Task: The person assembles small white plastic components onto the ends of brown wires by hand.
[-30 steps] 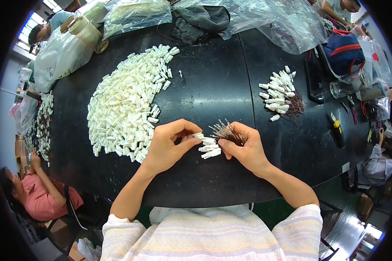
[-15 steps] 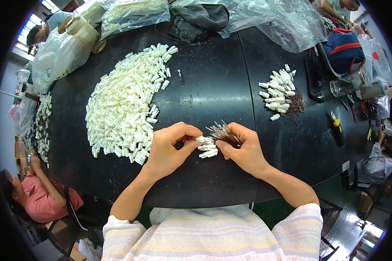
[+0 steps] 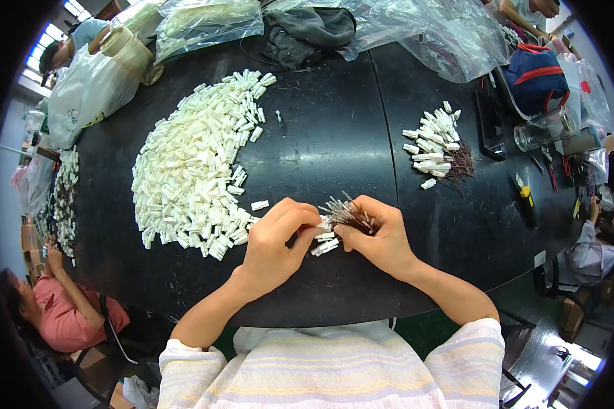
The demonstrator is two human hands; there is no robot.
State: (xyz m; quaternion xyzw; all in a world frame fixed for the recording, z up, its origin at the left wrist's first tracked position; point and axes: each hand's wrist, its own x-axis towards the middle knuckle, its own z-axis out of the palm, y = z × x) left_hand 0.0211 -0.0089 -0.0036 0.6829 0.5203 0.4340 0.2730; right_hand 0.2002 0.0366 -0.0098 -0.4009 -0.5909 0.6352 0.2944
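My right hand (image 3: 378, 235) grips a bundle of thin dark wires with metal tips (image 3: 344, 211) near the front of the black table (image 3: 334, 136). My left hand (image 3: 276, 238) pinches a small white plastic connector (image 3: 323, 223) against the wire ends. A few more white connectors (image 3: 325, 245) lie on the table just under my fingers. A large heap of loose white connectors (image 3: 194, 167) spreads to the left of my left hand.
A smaller pile of connectors with wires fitted (image 3: 435, 146) lies at the right. Clear plastic bags (image 3: 423, 31) and a dark cloth (image 3: 307, 31) crowd the far edge. A glass jar (image 3: 546, 129) and a blue bag (image 3: 535, 75) stand far right. A seated person (image 3: 54, 307) is at lower left.
Both hands stay together at the table's front; my fingers have shifted slightly as the left hand works a connector at the wire tips.
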